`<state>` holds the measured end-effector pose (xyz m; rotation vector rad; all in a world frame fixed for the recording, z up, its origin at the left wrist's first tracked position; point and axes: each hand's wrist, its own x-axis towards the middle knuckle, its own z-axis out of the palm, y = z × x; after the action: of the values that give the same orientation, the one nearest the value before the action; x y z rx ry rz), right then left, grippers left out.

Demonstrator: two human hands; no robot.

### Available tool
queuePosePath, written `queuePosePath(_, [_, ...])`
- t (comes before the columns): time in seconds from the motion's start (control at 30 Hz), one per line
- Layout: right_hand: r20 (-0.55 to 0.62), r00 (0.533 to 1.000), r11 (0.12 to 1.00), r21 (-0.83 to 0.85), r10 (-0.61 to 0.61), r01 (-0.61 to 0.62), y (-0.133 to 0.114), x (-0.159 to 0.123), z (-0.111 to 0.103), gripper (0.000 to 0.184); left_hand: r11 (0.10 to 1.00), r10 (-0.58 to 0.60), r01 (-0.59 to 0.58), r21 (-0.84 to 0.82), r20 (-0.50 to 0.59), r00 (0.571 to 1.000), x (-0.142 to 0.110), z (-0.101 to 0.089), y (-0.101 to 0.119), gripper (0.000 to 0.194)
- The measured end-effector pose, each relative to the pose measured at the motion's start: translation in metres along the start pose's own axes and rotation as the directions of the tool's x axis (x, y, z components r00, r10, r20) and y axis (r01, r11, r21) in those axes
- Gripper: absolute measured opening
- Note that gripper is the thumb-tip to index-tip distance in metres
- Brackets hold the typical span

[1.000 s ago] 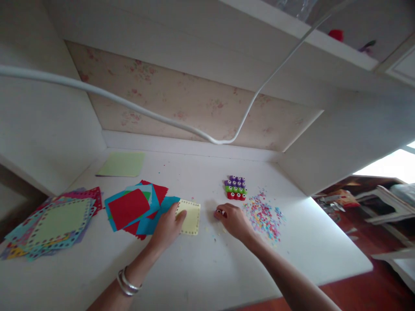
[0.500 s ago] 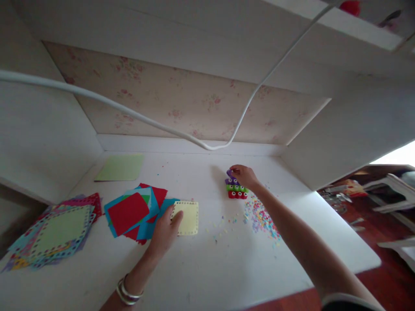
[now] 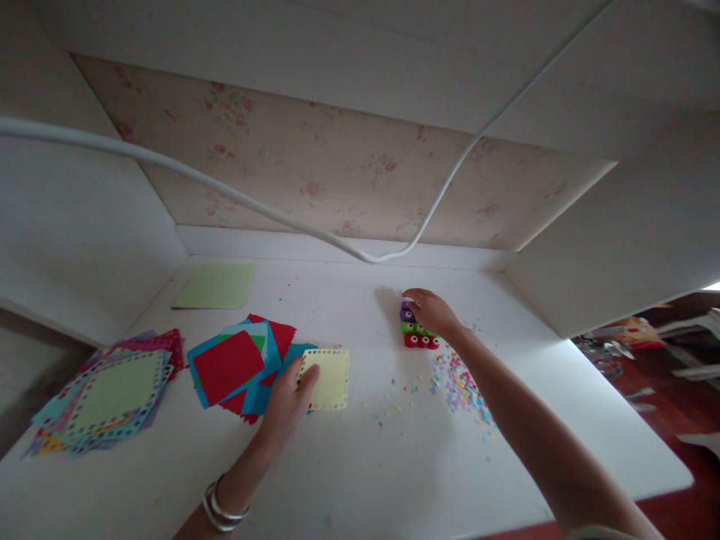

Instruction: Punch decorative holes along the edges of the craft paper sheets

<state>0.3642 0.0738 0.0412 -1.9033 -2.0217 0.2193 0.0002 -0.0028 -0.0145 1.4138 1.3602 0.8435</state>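
Observation:
My left hand (image 3: 289,390) is closed on a pale yellow paper card (image 3: 331,381), thumb on top. Small holes run along the card's edges. Farther back on the right, the fingers of my right hand (image 3: 430,311) are closed at a small purple block (image 3: 406,312), partly hiding it. Below it sit a row of green blocks (image 3: 409,328) and a row of red blocks (image 3: 421,341), with eye-like white rings. Bits of coloured confetti (image 3: 464,386) lie scattered beside my right forearm.
Red, blue and green paper cards (image 3: 230,367) lie left of my left hand. A stack of hole-edged cards (image 3: 121,394) lies at the far left, and a light green sheet (image 3: 217,285) behind. A white cable (image 3: 247,201) hangs across the front of the view.
My right hand has come down over the purple blocks and now covers more of them. The view has shifted slightly. My left hand still holds the yellow card in place.

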Motion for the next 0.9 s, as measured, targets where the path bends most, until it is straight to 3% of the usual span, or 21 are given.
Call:
queuePosePath(0.2, [-0.185, 0.979, 0.984, 0.175, 0.079, -0.046, -0.050, -0.069, 0.012, 0.035, 0.995, -0.064, 0.064, -0.077, 0.004, 0.998, -0.001, -0.002, 0.002, 0.044])
queuePosePath(0.27, [-0.184, 0.961, 0.900, 0.421, 0.207, -0.113, -0.069, -0.101, 0.025, 0.035, 0.996, -0.072, 0.071, -0.060, -0.028, 0.997, -0.001, -0.003, 0.004, 0.045])
queuePosePath(0.33, [-0.125, 0.948, 0.808, 0.562, 0.293, -0.175, -0.086, -0.132, 0.038, 0.039, 0.995, -0.089, 0.086, -0.043, -0.064, 0.994, 0.000, -0.004, 0.006, 0.044])
queuePosePath(0.43, [-0.122, 0.910, 0.768, 0.586, 0.397, -0.257, -0.107, -0.170, 0.053, 0.040, 0.994, -0.101, 0.099, -0.037, -0.075, 0.992, 0.001, -0.006, 0.006, 0.043])
queuePosePath(0.53, [-0.125, 0.900, 0.784, 0.550, 0.417, -0.287, -0.122, -0.199, 0.062, 0.038, 0.996, -0.083, 0.080, -0.041, -0.062, 0.995, 0.001, -0.006, 0.006, 0.041])
queuePosePath(0.67, [-0.136, 0.923, 0.814, 0.529, 0.361, -0.240, -0.134, -0.222, 0.070, 0.031, 0.996, -0.079, 0.077, -0.039, -0.060, 0.995, 0.002, -0.005, 0.007, 0.035])
queuePosePath(0.77, [-0.166, 0.935, 0.833, 0.520, 0.314, -0.188, -0.137, -0.227, 0.075, 0.028, 0.998, -0.054, 0.055, -0.037, 0.007, 0.998, 0.002, -0.004, 0.008, 0.032])
queuePosePath(0.9, [-0.181, 0.910, 0.819, 0.524, 0.374, -0.233, -0.135, -0.224, 0.078, 0.032, 1.000, 0.011, -0.009, -0.023, 0.080, 0.997, 0.000, -0.004, 0.014, 0.033])
